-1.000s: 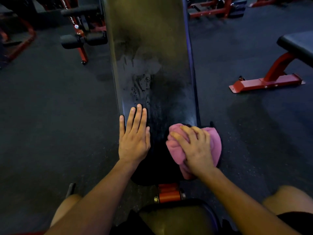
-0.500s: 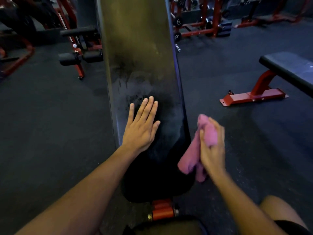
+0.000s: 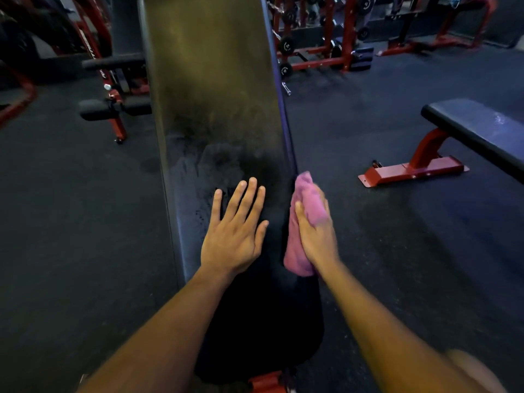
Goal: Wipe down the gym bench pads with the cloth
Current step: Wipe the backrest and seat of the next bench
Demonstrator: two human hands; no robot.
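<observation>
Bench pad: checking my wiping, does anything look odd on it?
Yes. The bench pad shows streaky wet smears and droplets beside the left hand; the pink cloth is at its right edge.

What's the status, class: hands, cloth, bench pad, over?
Left hand flat on the bench pad, fingers straight. Right hand presses the pink cloth against the pad's right edge. Damp streaks ahead of the left hand. Nothing in the way.

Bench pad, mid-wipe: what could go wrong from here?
The pink cloth, gripped by the right hand, works only the right side edge of the bench pad, so the smeared, wet-looking patch on top could be missed. The left hand lies flat on that patch and may leave new marks on it.
</observation>
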